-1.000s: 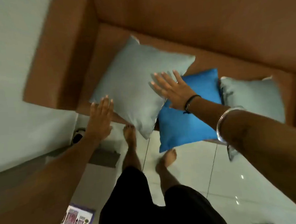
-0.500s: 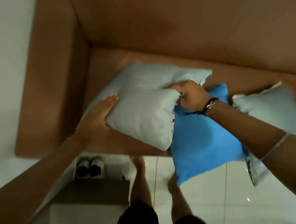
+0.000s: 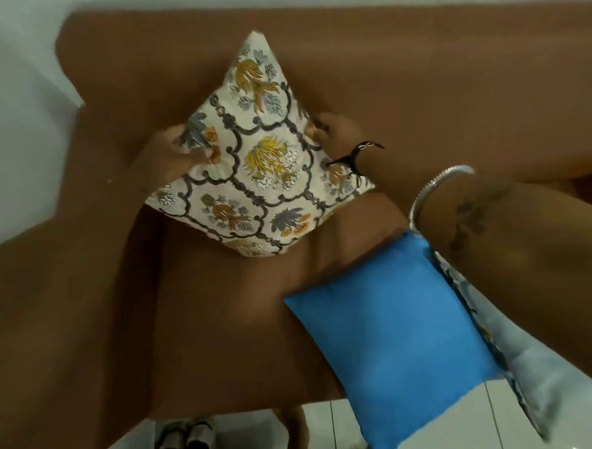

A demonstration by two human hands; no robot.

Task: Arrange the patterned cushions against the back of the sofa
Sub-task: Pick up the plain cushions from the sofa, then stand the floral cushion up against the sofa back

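A cream cushion (image 3: 260, 164) with a yellow and grey flower pattern stands on one corner, leaning on the brown sofa's backrest (image 3: 418, 91). My left hand (image 3: 167, 157) grips its left edge and my right hand (image 3: 338, 133) grips its right edge. A plain blue cushion (image 3: 392, 329) lies on the seat's front edge at the right. Beside it a pale grey cushion (image 3: 532, 383) with a patterned edge lies partly under my right forearm.
The sofa's left armrest (image 3: 52, 305) rises at the left, with a white wall (image 3: 10, 102) behind it. A pair of shoes (image 3: 186, 443) sits on the white tiled floor (image 3: 470, 431) below the seat. Bare seat (image 3: 231, 324) lies between the cushions.
The grey-backed cushion was picked up off the seat with both hands, turned over to show its patterned face, and moved back against the backrest. My view has shifted up over the sofa.
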